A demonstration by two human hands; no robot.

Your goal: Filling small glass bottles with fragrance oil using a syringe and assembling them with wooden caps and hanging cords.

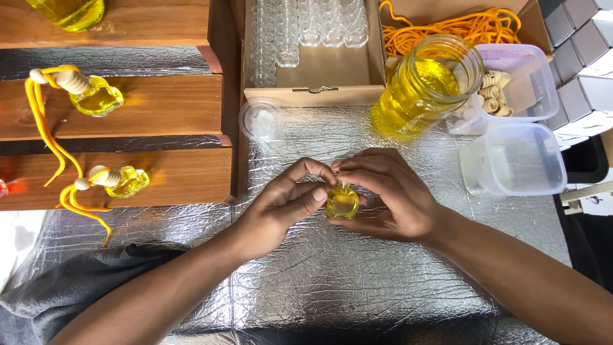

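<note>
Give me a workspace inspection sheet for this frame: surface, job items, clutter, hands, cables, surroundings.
Surface: crinkled silver foil sheet covers the table.
Job's things: small bottle of yellow liquid, held between both hands; large glass jar of yellow liquid behind.
Clutter: cardboard box of empty clear bottles, round clear lid, tub of wooden caps, empty clear tub, two finished bottles with orange cord on wooden steps.
Hands: left hand pinches at the bottle's top; right hand cups the bottle.
Cables: nothing seen; only orange cord.
Surroundings: grey boxes at right, grey cloth at lower left.
</note>
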